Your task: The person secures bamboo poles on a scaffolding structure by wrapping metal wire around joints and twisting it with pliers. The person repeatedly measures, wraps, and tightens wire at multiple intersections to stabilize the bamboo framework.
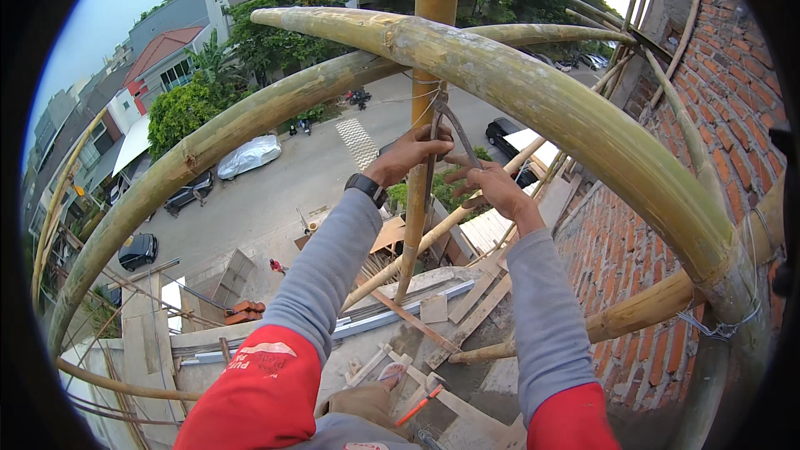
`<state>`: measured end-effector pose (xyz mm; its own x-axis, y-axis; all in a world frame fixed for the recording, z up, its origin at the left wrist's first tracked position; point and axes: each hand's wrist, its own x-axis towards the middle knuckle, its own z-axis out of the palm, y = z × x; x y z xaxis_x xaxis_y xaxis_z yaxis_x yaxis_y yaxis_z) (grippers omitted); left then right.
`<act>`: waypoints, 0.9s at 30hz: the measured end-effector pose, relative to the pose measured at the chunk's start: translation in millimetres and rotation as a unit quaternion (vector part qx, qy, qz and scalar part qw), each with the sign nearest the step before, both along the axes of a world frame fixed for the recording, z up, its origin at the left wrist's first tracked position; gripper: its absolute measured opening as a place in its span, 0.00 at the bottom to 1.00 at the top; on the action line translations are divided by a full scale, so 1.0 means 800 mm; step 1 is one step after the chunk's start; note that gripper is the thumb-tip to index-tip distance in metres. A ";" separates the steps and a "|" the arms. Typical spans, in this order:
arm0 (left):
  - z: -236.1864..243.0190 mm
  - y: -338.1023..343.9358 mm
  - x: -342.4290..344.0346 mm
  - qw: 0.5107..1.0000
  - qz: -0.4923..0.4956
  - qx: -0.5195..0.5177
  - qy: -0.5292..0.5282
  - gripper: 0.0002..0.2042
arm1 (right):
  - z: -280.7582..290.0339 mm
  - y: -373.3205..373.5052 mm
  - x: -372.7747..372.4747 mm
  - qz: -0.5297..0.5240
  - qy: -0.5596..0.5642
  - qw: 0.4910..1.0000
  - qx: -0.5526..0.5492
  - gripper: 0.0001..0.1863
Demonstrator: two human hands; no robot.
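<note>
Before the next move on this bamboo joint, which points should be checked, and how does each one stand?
1. Left hand on the upright yellow bamboo pole: ok.
2. Right hand grips one handle of the dark metal pincers: ok.
3. Pincers bite the thin tie wire: cannot tell.
4. Wire wrapped around pole and thick green-yellow horizontal bamboo: ok.
5. Wire twisted tight: cannot tell.
6. Foot on wooden planks: ok.
</note>
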<state>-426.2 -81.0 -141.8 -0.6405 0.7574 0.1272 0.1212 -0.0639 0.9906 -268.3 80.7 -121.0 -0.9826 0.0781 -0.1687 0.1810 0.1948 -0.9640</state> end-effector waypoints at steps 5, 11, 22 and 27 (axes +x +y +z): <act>-0.011 -0.048 -0.045 0.982 0.141 0.101 -0.079 0.22 | 0.027 0.018 0.102 0.004 -0.086 0.978 0.190 0.33; 0.028 0.018 -0.036 0.957 0.077 0.277 -0.044 0.18 | 0.017 -0.019 0.223 -0.138 0.019 0.990 -0.029 0.29; -0.031 0.074 -0.034 0.616 0.339 -0.059 0.709 0.24 | 0.002 -0.037 0.309 -0.194 0.191 0.953 -0.135 0.26; -0.025 0.031 -0.102 0.603 0.206 -0.030 0.770 0.28 | 0.025 -0.031 0.353 -0.162 0.197 0.959 -0.126 0.20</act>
